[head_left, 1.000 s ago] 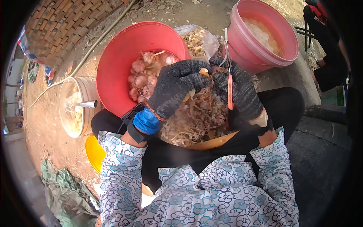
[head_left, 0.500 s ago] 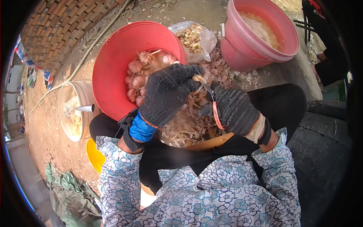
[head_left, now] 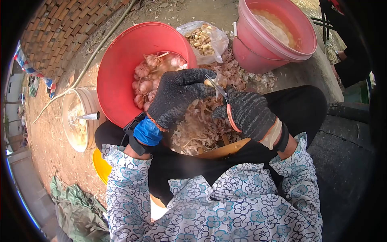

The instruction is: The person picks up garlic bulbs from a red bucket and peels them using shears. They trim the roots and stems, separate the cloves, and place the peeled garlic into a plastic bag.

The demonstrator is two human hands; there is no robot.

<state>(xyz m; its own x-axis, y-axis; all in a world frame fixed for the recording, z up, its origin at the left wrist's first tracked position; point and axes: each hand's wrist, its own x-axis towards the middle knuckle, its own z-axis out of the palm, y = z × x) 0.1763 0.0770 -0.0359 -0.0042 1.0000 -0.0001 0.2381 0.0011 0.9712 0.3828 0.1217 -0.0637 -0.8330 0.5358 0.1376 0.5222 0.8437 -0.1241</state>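
Observation:
My left hand (head_left: 181, 96), in a dark grey knitted glove, pinches a pale garlic clove (head_left: 209, 82) between thumb and fingers. A pair of scissors (head_left: 229, 115) with orange-red handles is gripped in my right hand (head_left: 252, 113), gloved the same way. Their blades are slightly parted right at the clove, with a bit of papery skin beside them. Below both hands lies a heap of garlic skins (head_left: 201, 131). Whole garlic bulbs (head_left: 142, 70) sit in the tilted red bucket (head_left: 117, 52), just beyond my left hand.
A clear plastic bag (head_left: 221, 40) of cloves lies behind the hands. At the back right stands a pink bucket (head_left: 252, 52) of cloudy liquid. To the left is a white bucket (head_left: 90, 101) with a metal-ended tool. Another person's dark sleeve (head_left: 354, 66) shows at far right.
My left hand has turned slightly and its fingers have shifted on the clove. The scissor blades now show more plainly and point further up and left. The view has shifted a little.

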